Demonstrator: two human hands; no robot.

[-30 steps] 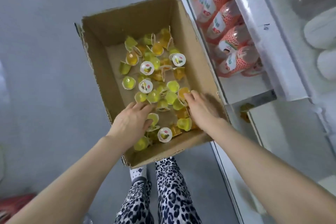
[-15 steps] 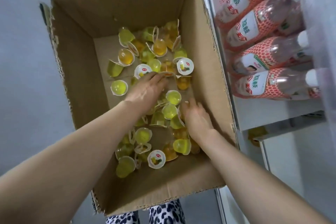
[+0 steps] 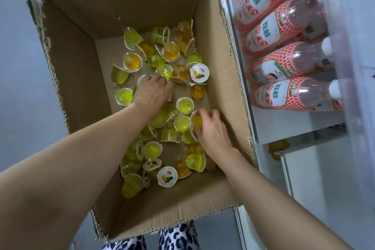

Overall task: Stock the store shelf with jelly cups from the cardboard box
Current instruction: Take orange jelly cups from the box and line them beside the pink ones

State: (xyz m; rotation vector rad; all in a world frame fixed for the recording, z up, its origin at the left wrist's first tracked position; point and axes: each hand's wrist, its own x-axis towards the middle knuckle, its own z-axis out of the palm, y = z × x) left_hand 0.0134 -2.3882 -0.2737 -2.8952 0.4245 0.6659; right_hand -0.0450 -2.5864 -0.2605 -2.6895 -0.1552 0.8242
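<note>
Cardboard box (image 3: 81, 63) holds glossy domed jelly cups (image 3: 153, 150); right hand (image 3: 213, 130) grips one.

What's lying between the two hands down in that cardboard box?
Green jelly cups lie between the left hand and the right hand, which grips an orange jelly cup; the head view shows it.

yellow jelly cups (image 3: 170, 126), open cardboard box (image 3: 142, 16)

Plain grey floor (image 3: 18, 87) left, white shelf (image 3: 294, 126) with pink bottles (image 3: 284, 95) right.
</note>
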